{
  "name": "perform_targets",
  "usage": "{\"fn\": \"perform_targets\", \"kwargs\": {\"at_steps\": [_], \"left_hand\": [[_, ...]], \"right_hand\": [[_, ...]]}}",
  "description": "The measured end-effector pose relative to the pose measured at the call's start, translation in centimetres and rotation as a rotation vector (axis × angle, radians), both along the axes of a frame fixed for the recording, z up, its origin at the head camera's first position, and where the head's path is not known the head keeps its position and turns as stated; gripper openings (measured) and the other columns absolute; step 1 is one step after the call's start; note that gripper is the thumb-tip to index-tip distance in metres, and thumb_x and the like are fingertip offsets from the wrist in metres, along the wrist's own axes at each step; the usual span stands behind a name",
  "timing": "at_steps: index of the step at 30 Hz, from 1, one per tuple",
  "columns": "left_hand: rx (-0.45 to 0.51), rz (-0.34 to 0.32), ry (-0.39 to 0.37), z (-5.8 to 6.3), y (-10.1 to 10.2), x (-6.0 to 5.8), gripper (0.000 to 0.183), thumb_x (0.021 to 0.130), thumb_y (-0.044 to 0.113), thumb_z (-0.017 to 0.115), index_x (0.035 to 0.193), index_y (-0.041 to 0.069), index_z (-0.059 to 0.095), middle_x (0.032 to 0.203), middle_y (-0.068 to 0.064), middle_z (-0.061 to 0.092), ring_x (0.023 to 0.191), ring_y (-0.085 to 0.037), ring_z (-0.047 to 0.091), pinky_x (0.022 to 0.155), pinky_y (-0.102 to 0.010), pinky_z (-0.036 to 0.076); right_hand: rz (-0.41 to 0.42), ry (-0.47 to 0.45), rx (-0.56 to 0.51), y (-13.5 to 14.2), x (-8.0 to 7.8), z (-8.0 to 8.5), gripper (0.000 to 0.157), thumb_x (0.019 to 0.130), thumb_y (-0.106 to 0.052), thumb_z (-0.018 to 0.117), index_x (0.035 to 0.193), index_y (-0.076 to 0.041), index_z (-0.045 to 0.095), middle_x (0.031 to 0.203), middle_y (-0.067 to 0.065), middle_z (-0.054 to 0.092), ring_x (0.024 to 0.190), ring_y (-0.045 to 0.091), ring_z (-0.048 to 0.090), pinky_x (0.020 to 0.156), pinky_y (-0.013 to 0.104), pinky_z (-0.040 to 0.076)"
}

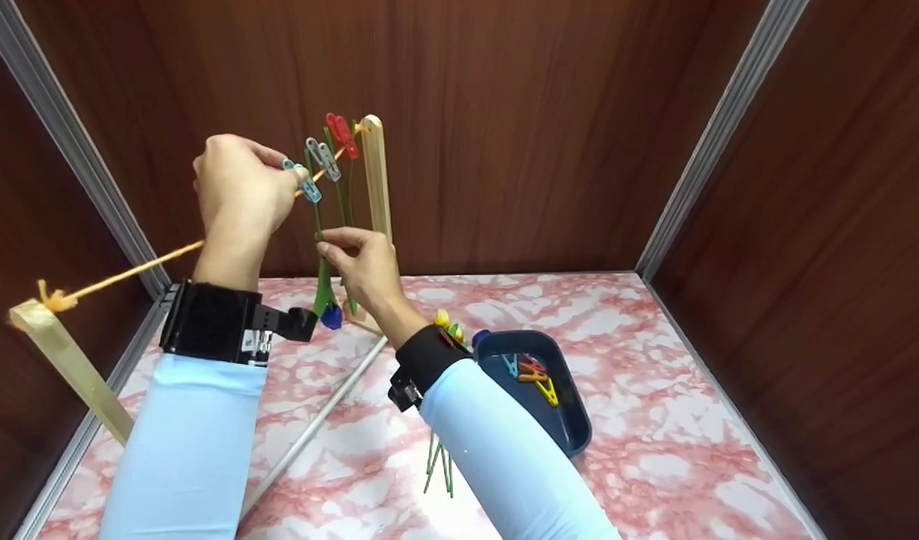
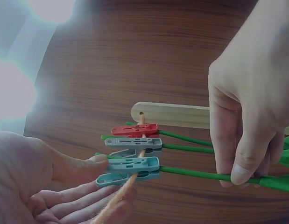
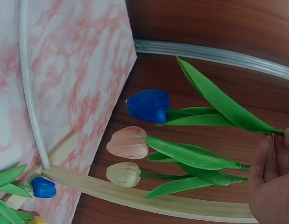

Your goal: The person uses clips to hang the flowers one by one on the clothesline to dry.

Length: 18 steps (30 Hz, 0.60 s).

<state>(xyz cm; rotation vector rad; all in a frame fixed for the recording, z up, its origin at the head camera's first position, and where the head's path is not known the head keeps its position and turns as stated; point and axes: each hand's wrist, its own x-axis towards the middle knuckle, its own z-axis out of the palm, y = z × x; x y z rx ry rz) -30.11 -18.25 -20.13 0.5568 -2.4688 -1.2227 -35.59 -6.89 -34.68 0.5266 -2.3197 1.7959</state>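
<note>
Up at the orange string (image 1: 133, 270), my left hand (image 1: 238, 184) pinches the handle end of a light blue clothespin (image 2: 135, 163). That clothespin sits over the string and a green stem. Lower down, my right hand (image 1: 365, 270) pinches the same stem (image 2: 195, 173) between thumb and fingers. At its lower end hangs a blue tulip (image 3: 148, 106), head down. Farther along the string, a grey clothespin (image 2: 132, 143) and a red clothespin (image 2: 135, 129) hold two more stems. Their heads, a pale pink tulip (image 3: 129, 143) and a cream tulip (image 3: 123, 174), show in the right wrist view.
Wooden posts, a far one (image 1: 376, 180) and a near one (image 1: 76, 367), carry the string. A white rod (image 1: 316, 424) runs low between them. Right of my forearm stands a dark blue tray (image 1: 575, 382) with several clothespins (image 1: 534, 371). Loose tulips (image 1: 442, 319) lie beside it, partly hidden.
</note>
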Motion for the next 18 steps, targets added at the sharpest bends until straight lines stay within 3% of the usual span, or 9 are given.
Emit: {"fn": "perform_targets", "kwargs": {"at_steps": [7,11,14,18], "left_hand": [[-0.039,0.002,0.012,0.5,0.4,0.4,0.049,0.099,0.037,0.08,0.141,0.012,0.073,0.141,-0.013,0.076,0.133,-0.034,0.069,0.114,-0.048,0.055],[-0.015,0.043,0.118,1.0,0.4,1.2,0.057,0.097,0.039,0.082,0.147,0.015,0.069,0.143,-0.009,0.075,0.133,-0.029,0.07,0.12,-0.043,0.053],[-0.01,0.103,0.323,0.9,0.6,2.4,0.046,0.098,0.037,0.08,0.139,0.016,0.074,0.137,-0.005,0.078,0.124,-0.022,0.073,0.116,-0.033,0.053],[-0.023,0.123,0.735,-0.9,1.4,4.3,0.022,0.101,0.026,0.075,0.116,0.011,0.082,0.113,-0.003,0.085,0.099,-0.011,0.076,0.097,-0.019,0.057]], "right_hand": [[-0.009,0.033,0.048,1.2,0.1,-0.4,0.022,0.103,-0.016,0.077,0.123,-0.01,0.083,0.122,0.008,0.083,0.118,0.02,0.077,0.092,0.017,0.059],[-0.019,0.085,0.02,2.8,0.2,-0.9,0.019,0.103,-0.015,0.075,0.119,-0.006,0.082,0.119,0.011,0.084,0.108,0.017,0.077,0.09,0.017,0.059],[-0.013,0.119,-0.04,4.6,0.7,-1.4,0.017,0.104,-0.011,0.073,0.115,-0.001,0.081,0.114,0.017,0.083,0.1,0.015,0.076,0.088,0.018,0.059],[0.029,0.131,-0.1,7.8,2.2,-2.5,0.016,0.105,-0.006,0.069,0.111,0.006,0.078,0.109,0.026,0.08,0.094,0.017,0.074,0.086,0.021,0.062]]}}
